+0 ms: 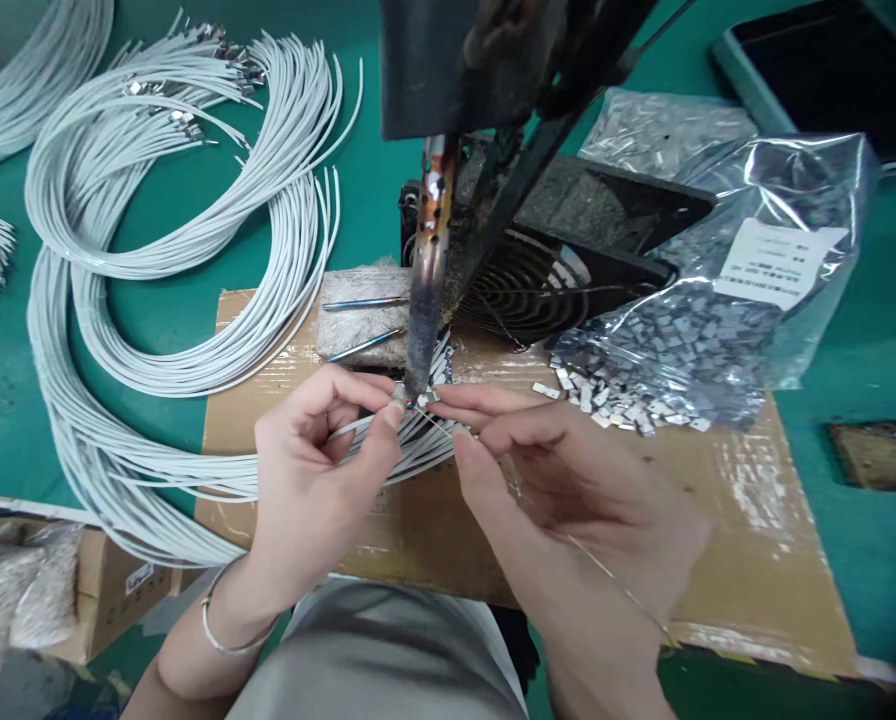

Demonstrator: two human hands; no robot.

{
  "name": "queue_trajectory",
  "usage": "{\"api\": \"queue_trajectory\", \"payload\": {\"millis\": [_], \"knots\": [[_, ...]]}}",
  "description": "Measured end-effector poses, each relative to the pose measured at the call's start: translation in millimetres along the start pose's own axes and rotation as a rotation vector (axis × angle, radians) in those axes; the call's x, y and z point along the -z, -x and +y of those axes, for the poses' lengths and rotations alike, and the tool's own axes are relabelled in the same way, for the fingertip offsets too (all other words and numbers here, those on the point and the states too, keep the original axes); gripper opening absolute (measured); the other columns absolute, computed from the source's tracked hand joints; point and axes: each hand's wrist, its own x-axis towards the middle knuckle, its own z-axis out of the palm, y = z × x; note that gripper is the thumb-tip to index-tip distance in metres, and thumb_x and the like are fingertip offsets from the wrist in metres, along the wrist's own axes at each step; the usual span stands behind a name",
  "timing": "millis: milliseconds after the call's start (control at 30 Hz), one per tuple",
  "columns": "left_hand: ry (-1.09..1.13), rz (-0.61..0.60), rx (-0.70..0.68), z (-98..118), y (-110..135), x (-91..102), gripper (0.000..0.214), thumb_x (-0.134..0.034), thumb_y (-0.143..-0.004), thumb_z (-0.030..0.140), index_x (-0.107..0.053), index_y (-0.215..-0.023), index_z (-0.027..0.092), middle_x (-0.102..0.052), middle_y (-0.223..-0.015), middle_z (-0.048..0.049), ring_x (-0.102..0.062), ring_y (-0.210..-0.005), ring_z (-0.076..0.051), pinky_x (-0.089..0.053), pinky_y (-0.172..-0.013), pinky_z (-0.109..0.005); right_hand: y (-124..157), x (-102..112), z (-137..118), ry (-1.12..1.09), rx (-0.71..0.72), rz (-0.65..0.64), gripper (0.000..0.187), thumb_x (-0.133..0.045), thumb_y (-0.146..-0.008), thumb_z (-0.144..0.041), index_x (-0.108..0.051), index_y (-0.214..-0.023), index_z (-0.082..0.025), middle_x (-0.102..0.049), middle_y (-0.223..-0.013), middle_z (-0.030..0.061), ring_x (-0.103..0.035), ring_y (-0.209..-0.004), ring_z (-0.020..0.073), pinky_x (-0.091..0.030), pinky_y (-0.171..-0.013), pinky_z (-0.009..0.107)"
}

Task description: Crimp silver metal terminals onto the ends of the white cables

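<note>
My left hand (332, 460) is closed in a pinch on a white wire (354, 428), its fingertips just left of the soldering iron's dark tip (420, 365). My right hand (560, 490) is closed too, with a thin strand of solder wire (617, 582) running through it to the tip. A small silver metal piece (428, 397) sits at the right fingertips, against or very near the iron; the exact contact is hidden. Several more white wires (425, 450) lie beneath both hands.
Coiled bundles of white wire (170, 255) fill the left. A fan (530, 285) stands behind the iron, beside a whitish pad (358, 315). Loose metal pieces (628, 405) spill by a clear bag (823, 210). Cardboard (748, 520) covers part of the green table (860, 350).
</note>
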Motion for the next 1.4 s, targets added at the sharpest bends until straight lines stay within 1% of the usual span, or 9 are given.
{"api": "queue_trajectory", "payload": {"millis": [133, 267, 367, 500, 633, 767, 900, 1167, 1400], "knots": [[-0.028, 0.015, -0.026, -2.6, -1.2, 0.8, 0.018, -0.080, -0.081, 0.005, -0.076, -0.074, 0.021, -0.081, -0.086, 0.0022, -0.062, -0.064, -0.006, -0.046, -0.055, -0.013, -0.3, -1.4, 0.7, -0.001, 0.016, -0.001, 0.022, -0.076, -0.090, -0.004, -0.069, -0.087, -0.025, -0.085, -0.115, -0.0025, -0.082, -0.098, 0.0162, -0.064, -0.099, 0.030], [-0.043, 0.017, -0.029, -2.6, -1.1, 2.1, 0.016, -0.081, -0.082, 0.007, -0.076, -0.074, 0.021, -0.081, -0.087, 0.0003, -0.061, -0.064, -0.008, -0.040, -0.050, -0.017, 0.1, -1.5, 0.9, -0.018, 0.022, -0.006, 0.022, -0.076, -0.091, -0.004, -0.069, -0.087, -0.025, -0.084, -0.114, -0.0034, -0.082, -0.100, 0.0156, -0.064, -0.099, 0.028], [-0.051, 0.021, -0.033, -1.8, -0.7, 2.6, 0.016, -0.081, -0.082, 0.008, -0.076, -0.073, 0.020, -0.081, -0.087, -0.0005, -0.061, -0.065, -0.008, -0.040, -0.050, -0.017, -0.1, -0.9, 0.8, -0.018, 0.024, -0.010, 0.022, -0.076, -0.091, -0.005, -0.069, -0.088, -0.026, -0.084, -0.115, -0.0039, -0.081, -0.099, 0.0152, -0.064, -0.100, 0.029], [-0.055, 0.027, -0.040, -2.2, -1.2, 2.6, 0.014, -0.082, -0.082, 0.009, -0.077, -0.075, 0.020, -0.081, -0.086, -0.0002, -0.061, -0.064, -0.007, -0.044, -0.054, -0.015, -0.7, -0.8, 0.8, -0.011, 0.027, -0.010, 0.022, -0.076, -0.092, -0.006, -0.069, -0.088, -0.026, -0.084, -0.115, -0.0041, -0.081, -0.099, 0.0153, -0.063, -0.100, 0.030], [-0.046, 0.024, -0.045, -2.9, -1.8, 2.6, 0.015, -0.082, -0.083, 0.007, -0.078, -0.076, 0.019, -0.082, -0.087, 0.0004, -0.067, -0.068, -0.006, -0.048, -0.058, -0.011, -0.2, -1.3, 0.5, -0.002, 0.027, -0.005, 0.021, -0.076, -0.091, -0.006, -0.069, -0.087, -0.025, -0.084, -0.115, -0.0038, -0.081, -0.100, 0.0157, -0.063, -0.098, 0.029], [-0.045, 0.024, -0.054, -2.5, -1.1, 3.6, 0.015, -0.082, -0.083, 0.007, -0.078, -0.075, 0.019, -0.082, -0.087, 0.0008, -0.067, -0.067, -0.005, -0.049, -0.059, -0.010, 0.8, -1.1, 0.3, -0.002, 0.040, -0.013, 0.020, -0.076, -0.091, -0.007, -0.069, -0.086, -0.025, -0.084, -0.114, -0.0031, -0.082, -0.097, 0.0158, -0.063, -0.097, 0.030], [-0.040, 0.024, -0.050, -2.6, -0.8, 4.1, 0.015, -0.081, -0.083, 0.006, -0.078, -0.076, 0.019, -0.082, -0.087, 0.0001, -0.069, -0.070, -0.006, -0.050, -0.061, -0.010, 0.3, -0.8, 1.3, -0.008, 0.022, -0.013, 0.020, -0.077, -0.091, -0.007, -0.069, -0.087, -0.025, -0.084, -0.115, -0.0028, -0.082, -0.100, 0.0166, -0.063, -0.099, 0.031], [-0.060, 0.034, -0.036, -2.2, -1.3, 2.7, 0.013, -0.083, -0.081, 0.010, -0.077, -0.074, 0.020, -0.081, -0.086, -0.0010, -0.056, -0.059, -0.007, -0.039, -0.050, -0.017, -0.8, -2.7, 2.6, -0.029, 0.030, 0.005, 0.021, -0.076, -0.090, -0.005, -0.070, -0.087, -0.025, -0.084, -0.114, -0.0033, -0.081, -0.099, 0.0160, -0.064, -0.100, 0.031], [-0.057, 0.042, -0.042, -3.2, -0.6, 2.5, 0.013, -0.083, -0.081, 0.010, -0.078, -0.075, 0.020, -0.081, -0.086, -0.0012, -0.058, -0.060, -0.007, -0.042, -0.051, -0.017, -0.9, -2.7, 1.6, -0.011, 0.034, 0.010, 0.021, -0.077, -0.090, -0.006, -0.071, -0.088, -0.025, -0.085, -0.114, -0.0030, -0.082, -0.097, 0.0158, -0.064, -0.099, 0.032]]}}
